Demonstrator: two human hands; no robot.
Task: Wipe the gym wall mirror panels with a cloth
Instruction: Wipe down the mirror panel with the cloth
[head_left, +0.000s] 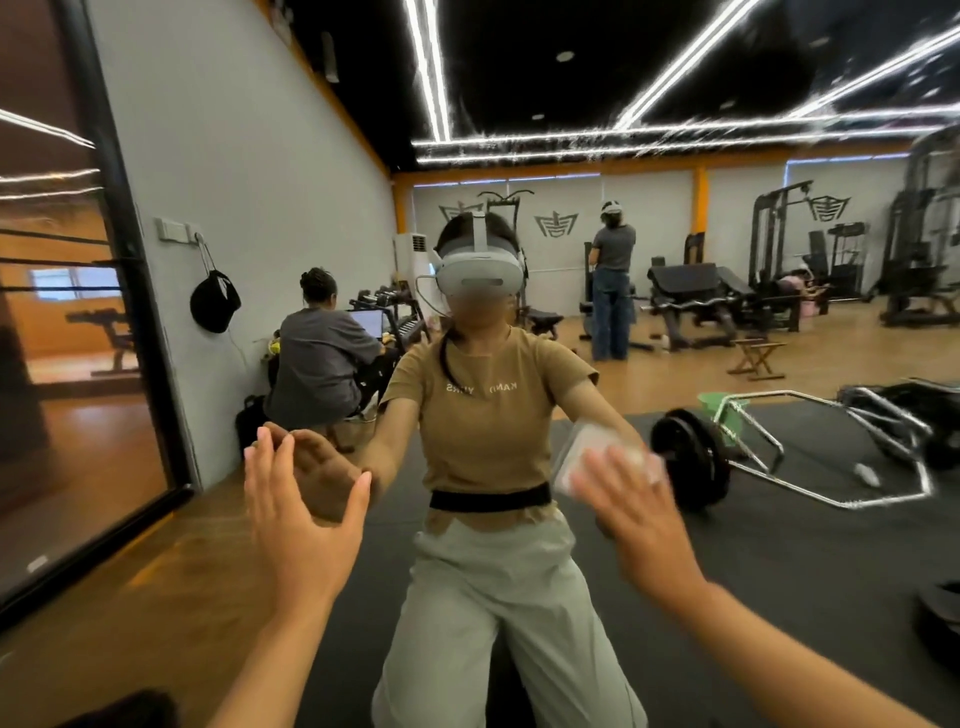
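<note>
There is a single view, from a wide-angle camera worn on the person's head. It faces straight at the mirror (727, 322) from very close — both hands reach forward from the bottom edge, the left hand (301, 525) and the right hand (639, 525) raised flat toward the glass. The mirror fills almost the whole frame, so most of what appears is the room behind the camera, reflected. Straight lines bow toward the edges — the lens distorts strongly there.
</note>
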